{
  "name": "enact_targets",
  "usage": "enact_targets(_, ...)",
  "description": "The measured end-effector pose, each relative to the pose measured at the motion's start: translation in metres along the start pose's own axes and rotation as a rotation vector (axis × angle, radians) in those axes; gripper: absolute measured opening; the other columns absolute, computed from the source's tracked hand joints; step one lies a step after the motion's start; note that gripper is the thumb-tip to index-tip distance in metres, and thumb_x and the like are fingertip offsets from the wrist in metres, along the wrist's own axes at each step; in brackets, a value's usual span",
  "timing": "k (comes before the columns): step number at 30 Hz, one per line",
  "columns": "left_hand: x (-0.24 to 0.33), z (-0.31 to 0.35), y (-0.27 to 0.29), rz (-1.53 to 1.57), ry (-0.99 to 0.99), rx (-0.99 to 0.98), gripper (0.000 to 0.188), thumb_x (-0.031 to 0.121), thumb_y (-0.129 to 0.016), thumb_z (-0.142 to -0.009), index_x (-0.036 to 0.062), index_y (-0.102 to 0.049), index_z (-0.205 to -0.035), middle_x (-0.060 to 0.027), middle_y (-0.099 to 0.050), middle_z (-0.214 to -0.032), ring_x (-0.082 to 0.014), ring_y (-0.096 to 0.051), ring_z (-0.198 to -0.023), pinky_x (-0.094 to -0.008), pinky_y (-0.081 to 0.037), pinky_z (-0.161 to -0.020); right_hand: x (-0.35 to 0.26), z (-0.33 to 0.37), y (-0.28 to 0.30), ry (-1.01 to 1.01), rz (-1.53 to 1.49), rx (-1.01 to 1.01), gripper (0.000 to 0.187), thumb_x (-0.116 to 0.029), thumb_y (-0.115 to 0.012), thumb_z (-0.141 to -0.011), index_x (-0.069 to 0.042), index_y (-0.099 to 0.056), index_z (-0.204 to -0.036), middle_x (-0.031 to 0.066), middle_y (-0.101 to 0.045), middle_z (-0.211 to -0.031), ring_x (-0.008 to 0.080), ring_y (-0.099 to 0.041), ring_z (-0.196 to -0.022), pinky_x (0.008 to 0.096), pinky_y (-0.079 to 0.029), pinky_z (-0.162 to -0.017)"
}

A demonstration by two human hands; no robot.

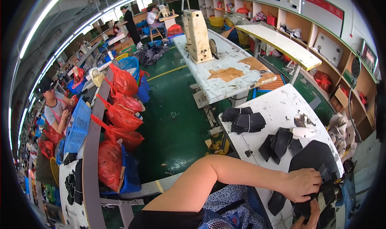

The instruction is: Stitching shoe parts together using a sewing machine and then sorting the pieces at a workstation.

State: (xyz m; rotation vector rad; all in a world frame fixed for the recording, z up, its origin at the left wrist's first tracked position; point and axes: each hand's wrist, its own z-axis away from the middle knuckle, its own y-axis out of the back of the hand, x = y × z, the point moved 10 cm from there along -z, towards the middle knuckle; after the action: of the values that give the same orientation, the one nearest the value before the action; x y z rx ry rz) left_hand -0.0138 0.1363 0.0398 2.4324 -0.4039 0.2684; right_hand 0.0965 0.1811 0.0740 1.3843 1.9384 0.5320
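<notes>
At the right, a sewing machine (346, 195) stands on a white worktable (281, 102), only partly in view. My left hand (301, 184) reaches across to it, its fingers bent and pressed together over a black fabric piece (302, 208). Just below, my right hand (310, 217) grips the same piece between thumb and fingers, close to the machine. Its lower part is cut off by the frame. A larger black piece (313, 154) lies behind my left hand. Loose black pieces (278, 144) and a tied bundle of black pieces (247, 121) rest farther back.
Ahead stands a second table (225, 68) with a worn machine (198, 36). Red bags (122, 104) and blue baskets (130, 174) line a ledge on the left. Beyond it a co-worker (56, 108) sits. Shelves (321, 56) run along the right wall.
</notes>
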Motion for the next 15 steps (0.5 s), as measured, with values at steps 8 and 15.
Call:
enact_targets(8,0.006,0.007,0.021,-0.193,0.192,-0.132,0.037,0.02,-0.074,-0.083,0.0004,-0.069,-0.115,-0.016,-0.066,-0.121,-0.0345,-0.063,-0.115,-0.0428,-0.054,-0.097,0.016,0.004,-0.017,-0.174,-0.05,-0.055,0.061,0.012,-0.051,-0.058,0.0,-0.073,-0.113,0.0167,-0.071,-0.122,0.036,-0.067,-0.116,0.0446,-0.052,-0.103)
enact_targets(15,0.004,-0.011,0.02,-0.081,0.144,-0.276,0.037,0.014,-0.071,-0.087,0.0031,-0.067,-0.122,-0.0116,-0.065,-0.127,-0.0346,-0.061,-0.119,-0.0424,-0.054,-0.098,0.015,0.009,-0.004,-0.157,0.054,0.015,0.057,0.007,-0.061,-0.058,0.0,-0.075,-0.113,0.0129,-0.074,-0.117,0.0342,-0.068,-0.109,0.0421,-0.058,-0.091)
